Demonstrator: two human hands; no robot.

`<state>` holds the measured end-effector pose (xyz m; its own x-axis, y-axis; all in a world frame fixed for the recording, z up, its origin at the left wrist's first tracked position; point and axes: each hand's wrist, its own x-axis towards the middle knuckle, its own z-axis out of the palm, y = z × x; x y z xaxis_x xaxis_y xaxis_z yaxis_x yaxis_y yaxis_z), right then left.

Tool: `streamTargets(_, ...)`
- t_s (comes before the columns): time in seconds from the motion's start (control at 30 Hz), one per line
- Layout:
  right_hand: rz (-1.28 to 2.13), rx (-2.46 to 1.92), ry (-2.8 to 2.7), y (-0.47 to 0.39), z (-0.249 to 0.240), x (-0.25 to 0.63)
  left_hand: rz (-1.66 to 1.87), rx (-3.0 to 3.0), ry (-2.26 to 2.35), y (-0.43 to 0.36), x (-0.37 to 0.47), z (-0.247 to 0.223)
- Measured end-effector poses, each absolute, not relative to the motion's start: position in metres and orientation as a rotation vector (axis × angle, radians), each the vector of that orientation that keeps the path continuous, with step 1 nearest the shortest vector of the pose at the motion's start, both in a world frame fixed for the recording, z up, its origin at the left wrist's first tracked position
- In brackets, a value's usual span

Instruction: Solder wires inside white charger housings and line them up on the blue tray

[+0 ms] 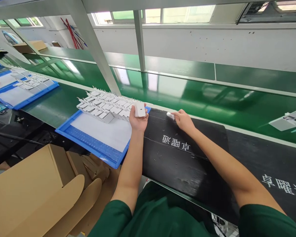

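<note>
A white charger (139, 109) with a small dark port slot faces me, gripped in the fingers of my left hand (138, 121). My right hand (184, 121) has its fingers closed on a small white item (170, 115) over the black mat (172, 164); its kind is not clear. Left of my left hand, many white chargers (106, 105) stand in packed rows, their prongs pointing up. They fill the far part of a blue tray (88, 149) whose near part shows a white sheet.
Cardboard boxes (27, 184) stand below the bench at left. Farther left, another blue tray (22, 103) holds more white pieces. A green conveyor belt (187, 95) runs behind the mat, with a pale open case (288, 121) on it at right. A metal post (96, 49) rises behind the tray.
</note>
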<state>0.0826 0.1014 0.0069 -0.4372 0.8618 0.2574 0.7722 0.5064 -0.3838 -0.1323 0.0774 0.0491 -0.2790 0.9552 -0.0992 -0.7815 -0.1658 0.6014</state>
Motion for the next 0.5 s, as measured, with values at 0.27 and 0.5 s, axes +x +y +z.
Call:
streamTargets(0.27,0.566,-0.712,-2.712,0.018,-0.003,0.0,1.763,0.37,0.669,0.071,-0.14,0.058)
streamTargets(0.5,0.416,-1.211,-2.326,0.128,0.026,0.054,1.811,0.348,0.714,0.074,-0.145,0.056)
